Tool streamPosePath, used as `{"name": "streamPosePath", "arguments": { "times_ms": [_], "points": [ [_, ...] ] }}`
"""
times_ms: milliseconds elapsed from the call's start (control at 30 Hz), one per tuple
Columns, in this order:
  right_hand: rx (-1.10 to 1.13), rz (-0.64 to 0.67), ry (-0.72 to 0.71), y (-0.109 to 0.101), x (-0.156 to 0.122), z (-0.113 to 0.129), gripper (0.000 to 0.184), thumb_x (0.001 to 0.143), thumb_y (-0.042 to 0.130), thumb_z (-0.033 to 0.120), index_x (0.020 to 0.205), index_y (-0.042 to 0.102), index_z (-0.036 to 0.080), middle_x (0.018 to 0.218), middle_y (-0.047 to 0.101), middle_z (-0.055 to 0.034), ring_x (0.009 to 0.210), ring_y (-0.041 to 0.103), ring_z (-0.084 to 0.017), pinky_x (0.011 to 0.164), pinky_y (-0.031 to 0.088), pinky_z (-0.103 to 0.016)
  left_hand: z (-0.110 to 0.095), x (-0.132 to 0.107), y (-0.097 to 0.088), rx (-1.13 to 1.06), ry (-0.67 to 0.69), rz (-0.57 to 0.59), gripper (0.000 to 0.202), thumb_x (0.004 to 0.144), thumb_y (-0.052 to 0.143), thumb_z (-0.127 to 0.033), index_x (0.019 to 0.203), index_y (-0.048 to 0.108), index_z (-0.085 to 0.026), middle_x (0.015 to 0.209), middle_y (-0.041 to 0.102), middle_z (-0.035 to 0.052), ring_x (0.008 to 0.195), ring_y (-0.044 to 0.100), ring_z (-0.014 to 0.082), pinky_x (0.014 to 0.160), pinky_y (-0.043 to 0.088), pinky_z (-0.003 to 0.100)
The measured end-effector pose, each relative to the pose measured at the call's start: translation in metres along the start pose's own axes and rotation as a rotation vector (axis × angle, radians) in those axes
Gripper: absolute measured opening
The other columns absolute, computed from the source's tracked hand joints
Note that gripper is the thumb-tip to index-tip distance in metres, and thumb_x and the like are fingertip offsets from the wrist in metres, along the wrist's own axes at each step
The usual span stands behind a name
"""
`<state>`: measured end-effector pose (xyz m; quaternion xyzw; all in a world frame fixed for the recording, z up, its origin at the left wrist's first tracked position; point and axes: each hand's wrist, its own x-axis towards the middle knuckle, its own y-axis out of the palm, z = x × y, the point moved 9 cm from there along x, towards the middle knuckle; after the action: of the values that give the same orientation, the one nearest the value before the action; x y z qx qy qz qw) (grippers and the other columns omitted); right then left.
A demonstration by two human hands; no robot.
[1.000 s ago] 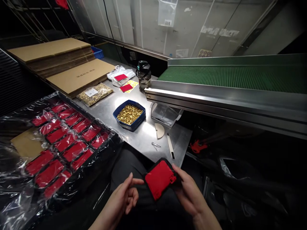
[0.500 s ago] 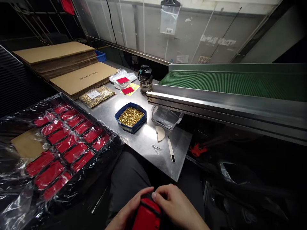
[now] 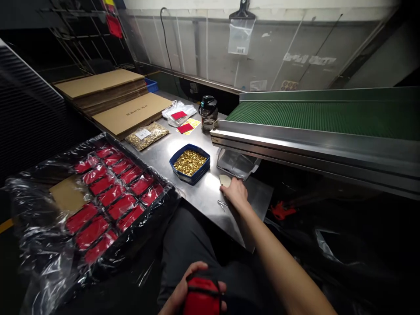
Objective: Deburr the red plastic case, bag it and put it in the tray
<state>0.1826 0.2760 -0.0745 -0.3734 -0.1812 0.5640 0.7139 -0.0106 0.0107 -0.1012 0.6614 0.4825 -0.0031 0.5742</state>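
Note:
My left hand (image 3: 190, 284) is low in my lap, fingers wrapped round a red and black plastic part (image 3: 201, 295). My right hand (image 3: 234, 192) reaches out over the steel table (image 3: 167, 155) and rests where a white-handled tool lay, beside small metal tweezers (image 3: 222, 204) and a beige half-round piece (image 3: 225, 180). Its fingers are curled down and hidden, so whether it grips anything is unclear. A blue tray of small gold parts (image 3: 190, 162) sits just left of that hand.
A black tray of red parts (image 3: 111, 197) under clear film lies at left. Flat cardboard stacks (image 3: 114, 96), a bag of gold parts (image 3: 147, 134), a dark bottle (image 3: 209, 113) and a clear plastic box (image 3: 236, 162) are behind. A green conveyor (image 3: 321, 116) runs at right.
My right hand let go of the red part and reached forward onto the table by the tweezers. My left hand now holds the part alone. The view has shifted slightly.

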Motion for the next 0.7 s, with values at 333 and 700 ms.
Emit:
{"name": "streamPosePath", "arguments": {
  "times_ms": [333,700],
  "points": [
    [0.324,0.813,-0.207,0.003,-0.213,-0.013,0.02,0.102,0.056,0.043,0.118,0.058,0.032,0.096,0.072,0.0035,0.083,0.07,-0.016,0.075,0.051,-0.024,0.008,-0.009,-0.057,-0.146,-0.124,-0.464,0.058,0.099,0.055,-0.057,0.139,0.049,-0.016,0.104,0.078,0.0196,0.075,0.076,0.0287,0.066,0.06,0.037],
    [-0.15,0.949,-0.653,0.043,-0.301,-0.016,0.017,0.085,0.067,0.018,0.097,0.057,0.025,0.088,0.072,0.004,0.065,0.066,-0.014,0.053,0.029,-0.029,0.019,-0.008,-0.041,-0.095,-0.23,-0.379,0.056,0.096,0.06,-0.059,0.131,0.054,-0.016,0.104,0.078,0.02,0.084,0.077,0.0324,0.077,0.057,0.039]
  ]
}}
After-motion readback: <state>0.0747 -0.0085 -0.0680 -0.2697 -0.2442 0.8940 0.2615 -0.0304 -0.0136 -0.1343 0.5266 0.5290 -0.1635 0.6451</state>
